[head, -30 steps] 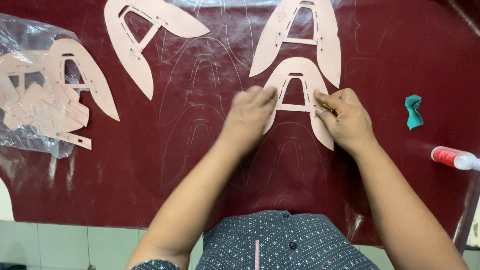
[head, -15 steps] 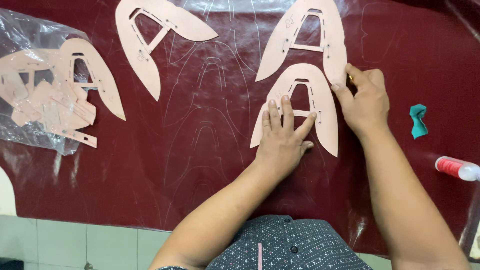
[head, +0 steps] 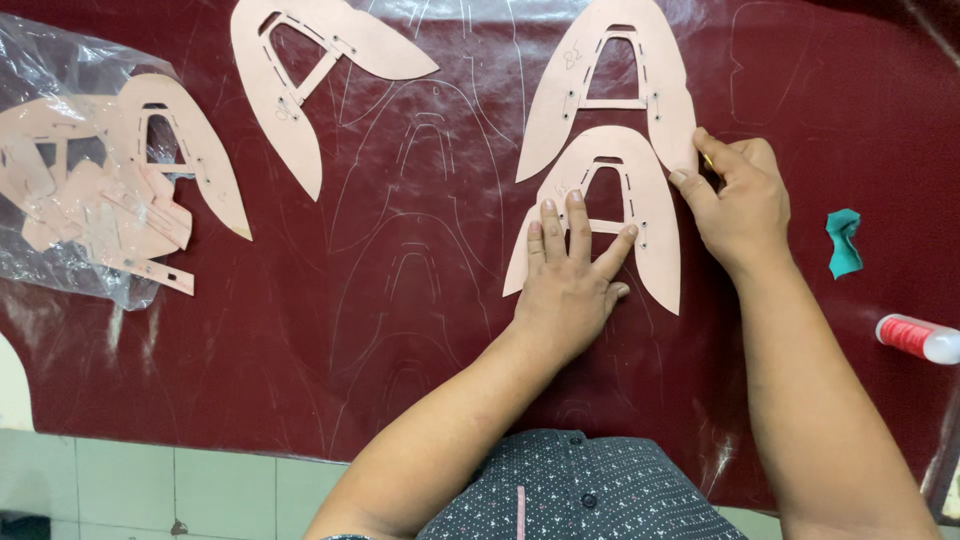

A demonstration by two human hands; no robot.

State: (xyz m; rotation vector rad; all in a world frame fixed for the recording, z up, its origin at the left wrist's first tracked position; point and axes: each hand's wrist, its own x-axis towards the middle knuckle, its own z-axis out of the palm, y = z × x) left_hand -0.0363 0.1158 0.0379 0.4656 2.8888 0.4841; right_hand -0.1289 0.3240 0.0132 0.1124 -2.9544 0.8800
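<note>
**Kid:** So, what is your left hand (head: 570,285) doing?

**Helper:** It lies flat on the near pink shoe pattern (head: 655,215), fingers spread. Its grip is loose and open; it only presses down. I think you press so the pattern cannot slide on the dark red leather sheet (head: 400,330).

**Kid:** And your right hand (head: 740,205)?

**Helper:** It sits at the right edge of the same pattern, fingers curled. A small yellow bit shows at the fingertips, maybe a pen (head: 707,160), but it is too hidden to be sure. So its grip looks closed on something thin, right where the pattern's edge meets the leather. That spot would fit drawing round the edge.

**Kid:** Where is the pattern?

**Helper:** Right of the middle of the sheet, just near a second pink pattern (head: 560,110) that sits farther away. They touch or nearly touch.

**Kid:** What else is around you?

**Helper:** A third pattern (head: 275,110) lies far off to the left. More pink pieces sit in a clear plastic bag (head: 60,60) at the far left. A teal scrap (head: 843,243) and a red and white tube (head: 915,338) lie to the right, well apart from your hands. Thin drawn outlines cover the leather.
</note>
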